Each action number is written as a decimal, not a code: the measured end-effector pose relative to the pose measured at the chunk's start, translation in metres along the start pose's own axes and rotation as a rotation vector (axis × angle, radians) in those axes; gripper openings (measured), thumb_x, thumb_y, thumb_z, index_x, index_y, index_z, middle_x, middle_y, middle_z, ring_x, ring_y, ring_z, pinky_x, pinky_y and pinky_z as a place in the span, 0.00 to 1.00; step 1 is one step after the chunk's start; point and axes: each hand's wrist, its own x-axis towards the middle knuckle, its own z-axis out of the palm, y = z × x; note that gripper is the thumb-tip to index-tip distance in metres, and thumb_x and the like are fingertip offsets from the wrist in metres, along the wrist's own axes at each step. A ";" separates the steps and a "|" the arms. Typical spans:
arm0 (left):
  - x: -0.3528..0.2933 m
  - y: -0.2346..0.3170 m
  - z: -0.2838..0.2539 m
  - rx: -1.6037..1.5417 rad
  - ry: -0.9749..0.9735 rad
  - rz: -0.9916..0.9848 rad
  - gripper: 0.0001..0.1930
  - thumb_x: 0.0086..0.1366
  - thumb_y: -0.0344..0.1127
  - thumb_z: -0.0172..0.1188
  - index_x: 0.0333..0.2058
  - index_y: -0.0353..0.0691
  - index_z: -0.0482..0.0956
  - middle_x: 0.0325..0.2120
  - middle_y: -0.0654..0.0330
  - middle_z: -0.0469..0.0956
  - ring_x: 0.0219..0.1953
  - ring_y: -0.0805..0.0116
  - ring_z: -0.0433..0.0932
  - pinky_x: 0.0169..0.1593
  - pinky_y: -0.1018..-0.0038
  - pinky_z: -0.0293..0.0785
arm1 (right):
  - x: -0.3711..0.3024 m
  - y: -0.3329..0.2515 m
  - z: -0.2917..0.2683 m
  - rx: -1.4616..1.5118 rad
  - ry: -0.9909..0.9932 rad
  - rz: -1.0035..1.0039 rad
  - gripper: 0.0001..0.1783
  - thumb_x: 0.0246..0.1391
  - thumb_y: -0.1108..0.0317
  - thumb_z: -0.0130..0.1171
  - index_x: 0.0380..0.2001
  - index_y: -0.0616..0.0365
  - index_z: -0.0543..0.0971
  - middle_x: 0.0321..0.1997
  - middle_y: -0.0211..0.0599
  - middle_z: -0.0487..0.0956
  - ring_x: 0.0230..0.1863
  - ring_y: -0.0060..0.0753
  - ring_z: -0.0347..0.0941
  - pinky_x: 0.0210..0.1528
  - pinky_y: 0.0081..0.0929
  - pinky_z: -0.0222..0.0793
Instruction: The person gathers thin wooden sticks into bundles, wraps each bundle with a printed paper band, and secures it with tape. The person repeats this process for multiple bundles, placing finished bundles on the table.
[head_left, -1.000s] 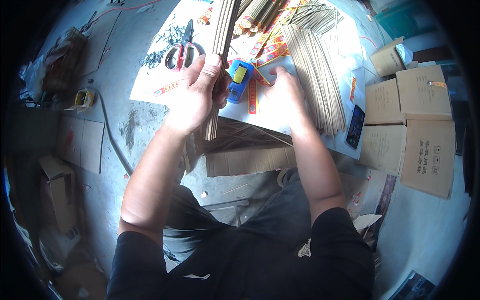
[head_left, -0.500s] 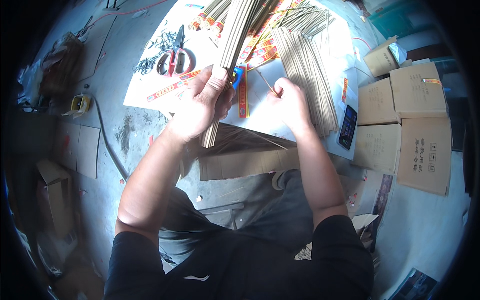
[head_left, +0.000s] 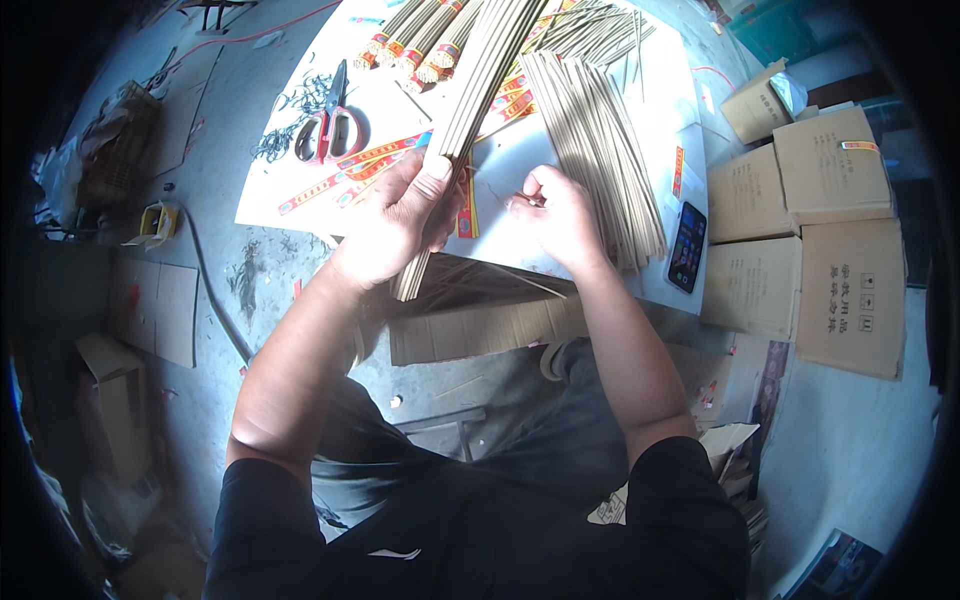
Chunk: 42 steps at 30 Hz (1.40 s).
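My left hand (head_left: 400, 215) grips a long bundle of thin tan sticks (head_left: 478, 90) that slants up and away over the white table (head_left: 310, 160). My right hand (head_left: 555, 215) is closed beside it, pinching what looks like a thin strip near the bundle's lower part; I cannot make out the strip itself. Red and yellow paper bands (head_left: 350, 170) lie under and left of the hands. A loose pile of the same sticks (head_left: 600, 140) lies just right of my right hand.
Red-handled scissors (head_left: 325, 125) rest on the table's left part. Several banded stick bundles (head_left: 415, 40) lie at the far edge. A dark phone (head_left: 688, 248) sits at the table's right edge. Cardboard boxes (head_left: 800, 220) stand to the right; a box of sticks (head_left: 480, 320) below the table.
The bundle in my left hand has tilted further up and away. A blue object near my hands a second ago is no longer visible. My right hand has drawn closer and closed.
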 end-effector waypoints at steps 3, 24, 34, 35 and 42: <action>0.003 -0.004 -0.003 -0.011 -0.019 0.005 0.20 0.83 0.52 0.48 0.52 0.39 0.71 0.29 0.62 0.74 0.24 0.75 0.70 0.28 0.77 0.70 | -0.002 -0.003 0.003 -0.018 -0.041 -0.029 0.12 0.58 0.70 0.73 0.33 0.62 0.78 0.25 0.33 0.79 0.28 0.20 0.74 0.30 0.26 0.71; -0.013 -0.001 0.010 0.321 -0.223 0.116 0.20 0.83 0.48 0.51 0.52 0.34 0.74 0.28 0.62 0.74 0.29 0.71 0.72 0.36 0.71 0.71 | -0.024 -0.061 -0.054 0.388 -0.165 0.090 0.12 0.69 0.69 0.64 0.48 0.67 0.85 0.36 0.30 0.83 0.35 0.15 0.75 0.36 0.15 0.69; -0.018 -0.005 0.010 0.468 -0.308 0.209 0.24 0.81 0.47 0.53 0.60 0.30 0.70 0.34 0.45 0.79 0.38 0.49 0.81 0.46 0.61 0.77 | -0.032 -0.061 -0.059 0.452 -0.342 -0.100 0.12 0.67 0.74 0.64 0.49 0.69 0.85 0.42 0.31 0.86 0.43 0.19 0.78 0.49 0.24 0.74; -0.017 -0.008 0.010 0.445 -0.306 0.233 0.24 0.81 0.47 0.53 0.62 0.31 0.70 0.35 0.45 0.80 0.38 0.50 0.81 0.47 0.62 0.77 | -0.033 -0.059 -0.057 0.480 -0.336 -0.111 0.12 0.67 0.74 0.64 0.50 0.69 0.85 0.43 0.32 0.86 0.44 0.19 0.78 0.50 0.25 0.75; -0.019 -0.010 0.008 0.410 -0.289 0.312 0.24 0.81 0.46 0.54 0.65 0.34 0.68 0.38 0.46 0.81 0.40 0.52 0.82 0.48 0.63 0.77 | -0.035 -0.071 -0.057 0.413 -0.330 -0.117 0.13 0.66 0.75 0.63 0.51 0.69 0.85 0.44 0.33 0.87 0.45 0.20 0.78 0.52 0.26 0.75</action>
